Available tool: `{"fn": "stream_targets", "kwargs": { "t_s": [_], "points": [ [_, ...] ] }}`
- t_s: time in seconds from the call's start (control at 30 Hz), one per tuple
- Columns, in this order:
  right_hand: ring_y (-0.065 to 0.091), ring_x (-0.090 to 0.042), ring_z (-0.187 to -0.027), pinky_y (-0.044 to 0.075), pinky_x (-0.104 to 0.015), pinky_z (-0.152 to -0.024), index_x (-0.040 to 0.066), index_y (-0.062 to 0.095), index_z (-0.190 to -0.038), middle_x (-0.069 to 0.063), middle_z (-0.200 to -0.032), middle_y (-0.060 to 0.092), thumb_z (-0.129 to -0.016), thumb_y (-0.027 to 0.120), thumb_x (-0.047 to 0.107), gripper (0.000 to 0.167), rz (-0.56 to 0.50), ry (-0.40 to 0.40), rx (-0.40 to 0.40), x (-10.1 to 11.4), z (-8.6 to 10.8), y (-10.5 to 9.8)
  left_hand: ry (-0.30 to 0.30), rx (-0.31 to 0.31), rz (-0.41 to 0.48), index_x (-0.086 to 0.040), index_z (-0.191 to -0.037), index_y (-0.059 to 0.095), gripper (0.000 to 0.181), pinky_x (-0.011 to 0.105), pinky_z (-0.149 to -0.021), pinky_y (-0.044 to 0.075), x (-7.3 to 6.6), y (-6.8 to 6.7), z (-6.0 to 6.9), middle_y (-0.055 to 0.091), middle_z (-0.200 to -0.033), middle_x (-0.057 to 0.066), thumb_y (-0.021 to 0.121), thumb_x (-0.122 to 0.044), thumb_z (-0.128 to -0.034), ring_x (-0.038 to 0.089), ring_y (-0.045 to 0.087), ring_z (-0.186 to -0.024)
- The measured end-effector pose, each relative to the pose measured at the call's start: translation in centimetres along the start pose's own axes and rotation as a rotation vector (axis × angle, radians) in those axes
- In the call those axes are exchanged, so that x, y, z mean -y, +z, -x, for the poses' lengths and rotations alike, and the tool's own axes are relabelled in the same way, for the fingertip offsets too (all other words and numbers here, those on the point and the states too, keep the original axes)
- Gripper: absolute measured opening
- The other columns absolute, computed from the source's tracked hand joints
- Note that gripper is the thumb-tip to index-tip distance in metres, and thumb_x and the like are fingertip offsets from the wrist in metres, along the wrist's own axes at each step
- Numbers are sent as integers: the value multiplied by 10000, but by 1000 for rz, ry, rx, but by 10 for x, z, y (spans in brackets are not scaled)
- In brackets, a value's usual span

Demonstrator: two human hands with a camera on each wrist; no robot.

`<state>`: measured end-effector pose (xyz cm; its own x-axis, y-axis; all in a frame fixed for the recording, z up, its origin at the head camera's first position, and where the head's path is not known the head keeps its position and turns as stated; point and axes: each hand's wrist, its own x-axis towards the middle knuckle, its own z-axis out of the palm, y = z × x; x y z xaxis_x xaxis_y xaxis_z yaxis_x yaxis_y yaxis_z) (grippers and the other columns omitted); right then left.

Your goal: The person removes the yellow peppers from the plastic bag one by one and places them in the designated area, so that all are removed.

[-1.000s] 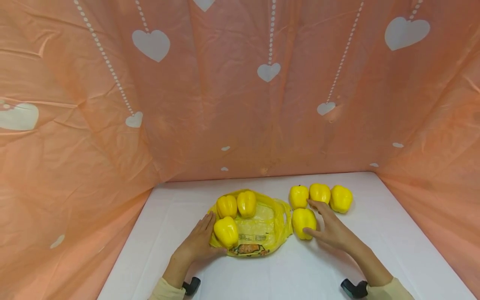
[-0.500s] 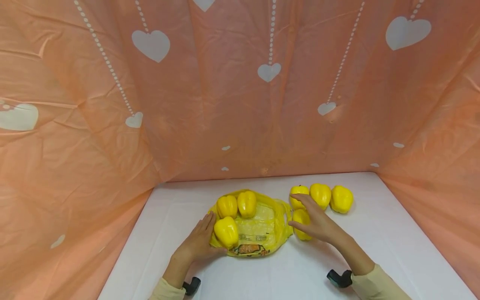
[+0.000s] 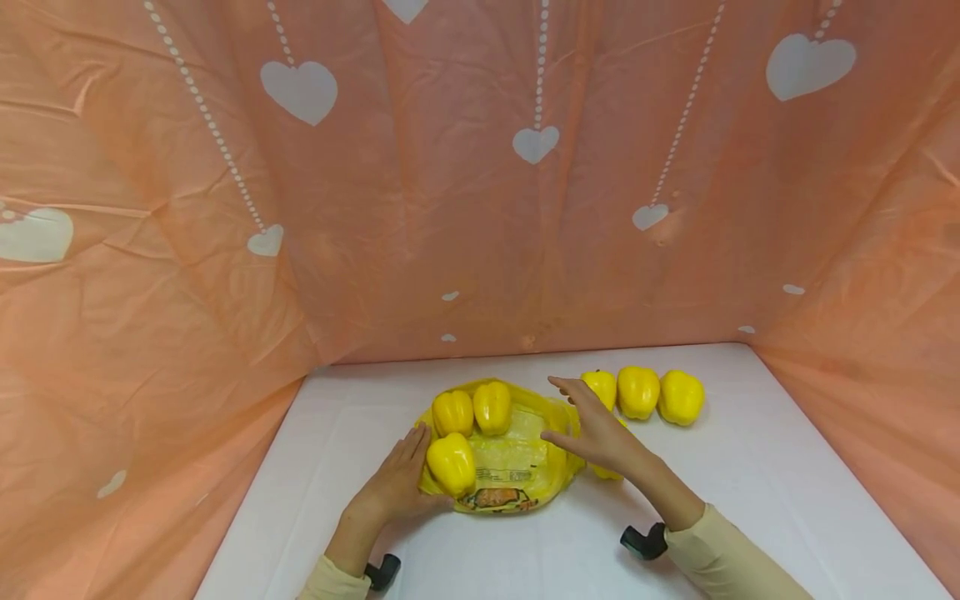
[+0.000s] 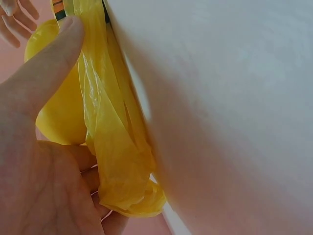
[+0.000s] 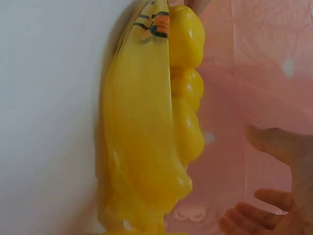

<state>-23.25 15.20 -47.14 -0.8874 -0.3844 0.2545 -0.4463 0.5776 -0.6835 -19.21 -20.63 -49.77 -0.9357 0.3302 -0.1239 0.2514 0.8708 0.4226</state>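
Head view, yellow bag (image 3: 510,457), between both hands (image 3: 397,479) (image 3: 603,437)

Makeshift booth (image 3: 150,333) tbh: orange heart-print sheeting (image 3: 465,225) round three sides of white tabletop (image 3: 517,558). Home or lab, can't tell.

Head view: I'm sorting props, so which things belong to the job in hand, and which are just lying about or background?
Likely the job: seven glossy yellow bell peppers; thin printed yellow plastic bag; left hand; right hand.

Likely background: peach-coloured sheet with white hearts; white tabletop; black wrist-worn devices.
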Motion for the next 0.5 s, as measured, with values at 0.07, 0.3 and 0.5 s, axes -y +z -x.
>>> {"fn": "stream_targets", "kwargs": {
  "t_s": [0.07, 0.3, 0.5],
  "points": [
    [523, -447, -1393, 515, -631, -1126, 81, 398, -1631, -190, -1583, 481, -935, 861, 312, 867, -15, 22, 15, 3, -4, 4, 2, 3, 2, 106, -1661, 207, 1230, 554, -1345, 179, -1, -1, 1, 167, -1758, 276, 900, -494, -841, 413, 179, -1637],
    [510, -436, -1417, 494, -628, -1151, 95, 400, -1636, -209, -1590, 474, -939, 855, 316, 861, -54, 43, 51, 13, -18, 18, -2, 0, 23, 110, -1657, 214, 1227, 559, -1346, 172, -2, -3, 4, 166, -1757, 279, 907, -484, -838, 419, 179, -1636],
    [517, -436, -1412, 469, -631, -1173, 66, 404, -1629, -223, -1581, 483, -936, 859, 297, 860, -74, 57, 63, 17, -24, 27, 5, -11, 17, 104, -1660, 213, 1226, 561, -1344, 177, 0, -1, 4, 166, -1759, 274, 897, -501, -843, 416, 181, -1636]
  ]
}}
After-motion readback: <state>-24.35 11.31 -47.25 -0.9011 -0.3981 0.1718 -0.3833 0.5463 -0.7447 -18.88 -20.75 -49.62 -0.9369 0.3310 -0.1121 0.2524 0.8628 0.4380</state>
